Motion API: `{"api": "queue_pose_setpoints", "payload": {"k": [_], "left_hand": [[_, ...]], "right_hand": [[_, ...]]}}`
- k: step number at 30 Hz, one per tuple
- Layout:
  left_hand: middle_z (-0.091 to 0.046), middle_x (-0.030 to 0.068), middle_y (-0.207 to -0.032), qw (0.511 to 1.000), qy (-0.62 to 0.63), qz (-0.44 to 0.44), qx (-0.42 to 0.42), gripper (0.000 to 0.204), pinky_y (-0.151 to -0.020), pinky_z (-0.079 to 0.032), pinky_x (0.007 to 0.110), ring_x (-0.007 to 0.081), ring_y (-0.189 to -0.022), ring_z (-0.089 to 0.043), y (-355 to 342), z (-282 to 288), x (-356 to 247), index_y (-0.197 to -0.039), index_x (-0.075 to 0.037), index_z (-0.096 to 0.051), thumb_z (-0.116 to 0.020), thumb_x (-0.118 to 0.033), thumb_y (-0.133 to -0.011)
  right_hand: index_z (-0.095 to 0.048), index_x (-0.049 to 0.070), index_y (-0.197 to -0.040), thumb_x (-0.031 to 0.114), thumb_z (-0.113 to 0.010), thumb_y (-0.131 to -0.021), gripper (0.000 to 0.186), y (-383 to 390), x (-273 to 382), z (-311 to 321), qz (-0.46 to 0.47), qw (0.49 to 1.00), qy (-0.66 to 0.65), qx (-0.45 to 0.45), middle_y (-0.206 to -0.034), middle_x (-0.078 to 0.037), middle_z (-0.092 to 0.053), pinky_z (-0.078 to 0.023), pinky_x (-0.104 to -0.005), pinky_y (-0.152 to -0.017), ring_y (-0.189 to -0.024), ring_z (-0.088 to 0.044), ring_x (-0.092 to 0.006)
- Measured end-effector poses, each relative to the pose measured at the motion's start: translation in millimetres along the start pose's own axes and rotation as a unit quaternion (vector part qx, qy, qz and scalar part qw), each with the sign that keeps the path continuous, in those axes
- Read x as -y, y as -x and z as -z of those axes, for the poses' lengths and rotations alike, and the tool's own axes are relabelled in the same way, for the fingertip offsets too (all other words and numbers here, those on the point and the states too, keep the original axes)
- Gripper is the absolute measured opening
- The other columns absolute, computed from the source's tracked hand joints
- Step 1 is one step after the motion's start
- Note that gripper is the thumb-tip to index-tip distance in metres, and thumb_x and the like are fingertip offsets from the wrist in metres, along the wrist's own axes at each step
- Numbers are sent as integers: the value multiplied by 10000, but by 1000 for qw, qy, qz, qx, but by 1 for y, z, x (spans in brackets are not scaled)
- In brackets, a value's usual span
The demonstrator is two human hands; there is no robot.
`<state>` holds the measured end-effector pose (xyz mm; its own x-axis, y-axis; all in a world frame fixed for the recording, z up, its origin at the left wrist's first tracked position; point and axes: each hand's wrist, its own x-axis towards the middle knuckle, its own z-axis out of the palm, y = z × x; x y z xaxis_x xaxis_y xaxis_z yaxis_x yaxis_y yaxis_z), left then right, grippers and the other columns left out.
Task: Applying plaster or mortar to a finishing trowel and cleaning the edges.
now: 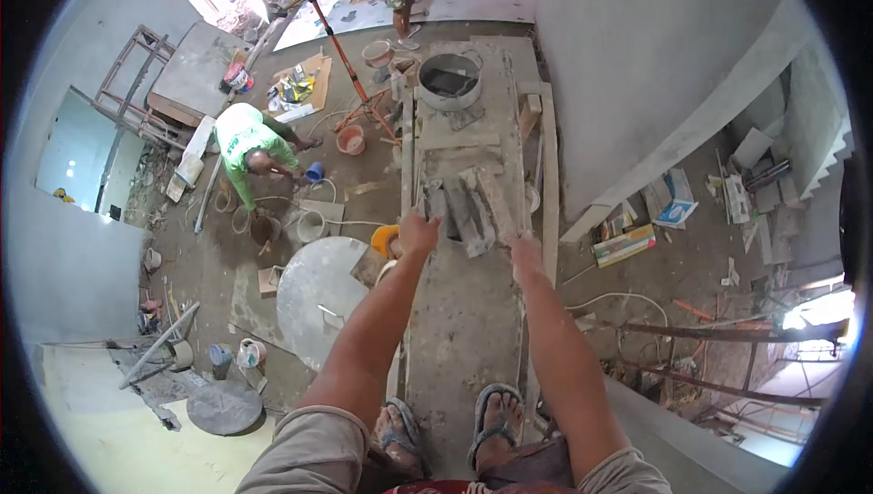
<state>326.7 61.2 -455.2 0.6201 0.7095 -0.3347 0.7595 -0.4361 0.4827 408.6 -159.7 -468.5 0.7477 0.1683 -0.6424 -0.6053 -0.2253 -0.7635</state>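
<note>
My left hand (419,232) is closed at the left edge of a raised, mortar-stained platform (464,321), beside several grey, dusty boards (466,210). Over the right edge of the platform my right hand (526,256) is closed too, just past the near end of a pale wooden strip (496,205). What either hand grips, if anything, is too small or hidden to make out. My arms stretch forward, apart. Farther along the platform stands a round metal tub (449,85) with dark grey contents.
My sandalled feet (496,417) stand on the narrow platform. Below left lie a large round lid (318,289) and a yellow helmet-like object (384,239); a person in green (245,144) bends over buckets. An orange tripod (350,67) stands beyond. At right is a grey wall (627,67).
</note>
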Motion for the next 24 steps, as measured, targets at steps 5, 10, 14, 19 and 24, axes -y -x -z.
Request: {"api": "queue_pose_setpoints", "payload": {"k": [5, 10, 14, 19, 24], "left_hand": [[-691, 246, -985, 994, 84, -31, -61, 428, -861, -509, 446, 403, -982, -658, -17, -3, 15, -1162, 19, -634, -660, -302, -880], [-690, 229, -998, 970, 162, -30, -178, 324, -841, -507, 451, 405, -974, -656, -10, 11, 22, -1114, 8, -648, -627, -237, -903], [-687, 149, -1007, 946, 308, 48, -87, 239, -793, -517, 395, 292, -940, -662, -11, 66, 52, -1067, 4, -632, -591, -194, -939], [-619, 6, -898, 690, 701, 131, 120, 159, -673, -475, 320, 158, -767, -583, 54, 114, -18, -1036, -100, -602, -513, -231, -1019], [-604, -11, -877, 609, 747, 116, 239, 174, -719, -455, 313, 166, -806, -573, 125, 171, -49, -1029, -119, -594, -523, -277, -1019]], "right_hand": [[-594, 28, -1038, 85, -627, -897, 155, 18, 14, -2, -58, 974, -206, 77, -915, -50, -602, -490, -352, -743, -806, -575, -196], [-572, 37, -1080, 61, -619, -879, 208, 29, 31, 31, -5, 933, -310, 183, -946, -59, -626, -498, -401, -791, -850, -597, -229], [-584, 27, -1165, 37, -645, -852, 318, 83, 71, 23, 68, 901, -311, 294, -1070, -65, -617, -500, -387, -826, -963, -594, -224], [-520, 34, -1209, 1, -616, -828, 395, 139, 119, 36, 136, 921, -270, 245, -1024, -76, -637, -516, -396, -828, -983, -648, -245], [-458, 30, -1260, 11, -654, -829, 474, 176, 162, 14, 181, 940, -167, 236, -1098, -103, -607, -535, -408, -826, -950, -653, -239]]}}
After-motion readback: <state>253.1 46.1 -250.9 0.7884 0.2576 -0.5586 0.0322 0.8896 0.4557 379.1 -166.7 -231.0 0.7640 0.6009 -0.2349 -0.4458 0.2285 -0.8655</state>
